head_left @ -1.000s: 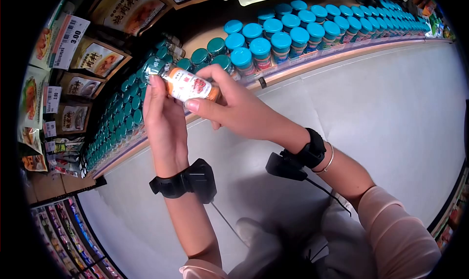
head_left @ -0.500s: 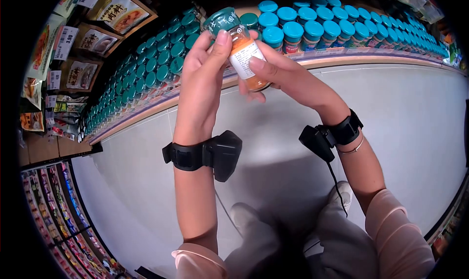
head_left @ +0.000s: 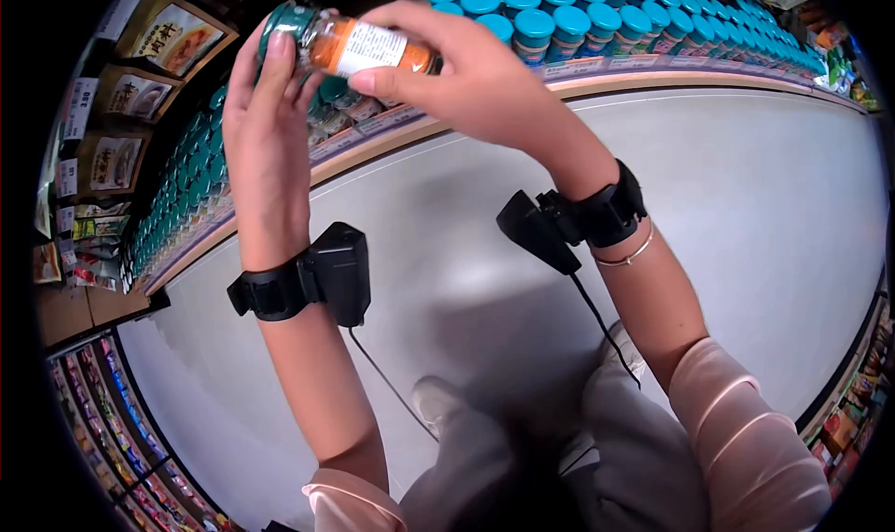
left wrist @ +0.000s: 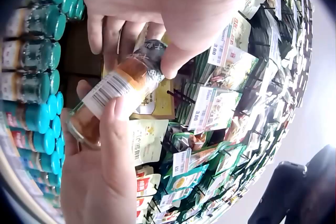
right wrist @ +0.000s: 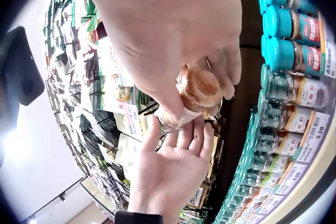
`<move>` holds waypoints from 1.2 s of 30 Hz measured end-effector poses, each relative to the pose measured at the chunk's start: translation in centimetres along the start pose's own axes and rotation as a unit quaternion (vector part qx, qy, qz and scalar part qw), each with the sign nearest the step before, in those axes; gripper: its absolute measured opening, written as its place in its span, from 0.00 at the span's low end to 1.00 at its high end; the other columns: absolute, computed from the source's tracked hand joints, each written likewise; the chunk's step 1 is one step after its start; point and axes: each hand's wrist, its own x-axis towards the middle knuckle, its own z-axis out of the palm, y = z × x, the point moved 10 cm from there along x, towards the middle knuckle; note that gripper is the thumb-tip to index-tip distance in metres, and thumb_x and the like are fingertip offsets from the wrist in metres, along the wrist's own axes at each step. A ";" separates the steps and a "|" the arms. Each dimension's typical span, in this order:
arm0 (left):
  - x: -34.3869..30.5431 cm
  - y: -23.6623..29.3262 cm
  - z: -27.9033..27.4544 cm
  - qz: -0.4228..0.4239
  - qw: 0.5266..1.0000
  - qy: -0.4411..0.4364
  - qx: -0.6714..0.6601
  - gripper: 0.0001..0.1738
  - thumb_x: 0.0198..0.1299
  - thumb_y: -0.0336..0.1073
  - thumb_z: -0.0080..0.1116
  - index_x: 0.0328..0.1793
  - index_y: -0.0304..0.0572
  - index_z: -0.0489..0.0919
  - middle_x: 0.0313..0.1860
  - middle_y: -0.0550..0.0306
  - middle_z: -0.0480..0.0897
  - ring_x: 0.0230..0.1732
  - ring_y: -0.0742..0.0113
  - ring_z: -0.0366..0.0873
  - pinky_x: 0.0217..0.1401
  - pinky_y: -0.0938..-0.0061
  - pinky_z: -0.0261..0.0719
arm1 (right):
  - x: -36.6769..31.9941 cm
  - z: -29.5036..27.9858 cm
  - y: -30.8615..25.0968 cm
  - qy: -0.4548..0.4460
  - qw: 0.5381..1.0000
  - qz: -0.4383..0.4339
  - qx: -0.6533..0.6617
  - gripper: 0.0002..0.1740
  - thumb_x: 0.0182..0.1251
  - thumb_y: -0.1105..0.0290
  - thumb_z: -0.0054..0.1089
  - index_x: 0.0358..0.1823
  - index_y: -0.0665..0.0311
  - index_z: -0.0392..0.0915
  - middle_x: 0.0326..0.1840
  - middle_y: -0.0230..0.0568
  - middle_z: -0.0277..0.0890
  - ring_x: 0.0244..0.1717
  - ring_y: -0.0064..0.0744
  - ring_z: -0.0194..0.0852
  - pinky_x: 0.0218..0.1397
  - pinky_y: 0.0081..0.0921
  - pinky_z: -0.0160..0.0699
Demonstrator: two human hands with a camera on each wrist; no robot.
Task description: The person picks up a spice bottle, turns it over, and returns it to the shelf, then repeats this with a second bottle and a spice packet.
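Note:
A small glass spice jar (head_left: 371, 49) with a dark green lid and orange contents lies tilted between both hands, its lid to the left. My left hand (head_left: 268, 103) holds the lid end, thumb across the cap. Round the base end curls my right hand (head_left: 480, 75), with the thumb on the white label of printed text. A barcode shows on the jar (left wrist: 110, 95) in the left wrist view. From the right wrist, the jar's round bottom (right wrist: 202, 86) faces the camera, and part of its side is hidden by fingers.
Rows of turquoise-lidded jars (head_left: 569, 24) line the shelf beyond my hands. Green-lidded jars (head_left: 200, 173) stand to the left. Hanging seasoning packets (head_left: 172, 38) and price tags crowd the left side. Below the shelf edge lies a pale floor (head_left: 746, 187).
The jar has turned from its picture label to its text label. It swung more upright, then back to a flatter tilt. Both hands moved right, then left and upward in the view.

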 end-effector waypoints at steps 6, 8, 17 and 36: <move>-1.7 1.0 0.7 -0.019 0.969 0.032 0.246 0.22 0.65 0.41 0.64 0.61 0.37 0.79 0.47 0.56 0.83 0.49 0.76 0.76 0.56 0.79 0.71 | -2.9 4.3 3.4 -0.072 0.976 0.125 0.165 0.23 0.64 0.57 0.63 0.46 0.72 0.75 0.36 0.51 0.80 0.35 0.45 0.79 0.41 0.36 0.76; -1.8 1.0 1.2 -0.018 0.961 0.007 0.274 0.22 0.64 0.40 0.65 0.60 0.37 0.79 0.47 0.55 0.83 0.48 0.73 0.78 0.55 0.78 0.73 | -2.9 3.5 3.0 -0.031 0.989 0.106 0.100 0.22 0.63 0.58 0.64 0.45 0.72 0.76 0.37 0.52 0.79 0.37 0.49 0.78 0.42 0.38 0.76; -1.7 2.0 4.0 0.062 0.938 -0.089 0.329 0.24 0.56 0.29 0.68 0.61 0.38 0.79 0.54 0.55 0.81 0.50 0.70 0.80 0.56 0.74 0.80 | -3.0 -0.7 -1.5 0.201 0.972 -0.060 -0.107 0.21 0.57 0.73 0.64 0.54 0.66 0.76 0.47 0.50 0.79 0.49 0.51 0.74 0.51 0.40 0.76; 8.1 -4.4 0.5 0.169 0.886 0.010 0.433 0.25 0.59 0.28 0.64 0.64 0.42 0.76 0.43 0.49 0.82 0.41 0.70 0.82 0.44 0.75 0.79 | 6.4 1.6 6.1 0.053 0.980 -0.030 -0.190 0.30 0.61 0.76 0.45 0.68 0.71 0.66 0.63 0.58 0.73 0.66 0.51 0.69 0.77 0.48 0.47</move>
